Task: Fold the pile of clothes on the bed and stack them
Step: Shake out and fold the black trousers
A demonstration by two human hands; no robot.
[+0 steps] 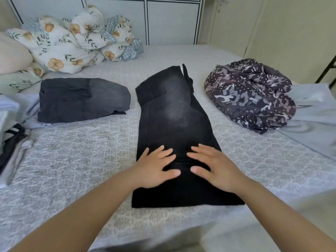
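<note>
A pair of black jeans (172, 117) lies folded lengthwise down the middle of the bed, waistband toward the far end. My left hand (156, 166) and my right hand (214, 166) both rest flat on its near part, fingers spread and straight, thumbs pointing at each other. A folded dark grey pair of jeans (81, 100) sits to the left. A crumpled purple patterned garment (251, 95) lies at the right on a pale blue cloth (312, 120).
The bed (72, 170) has a grey patterned cover. A bundle of floral bedding (76, 39) and pillows is heaped at the far left. More clothes (12, 139) lie at the left edge. White cupboard doors (171, 20) stand behind the bed.
</note>
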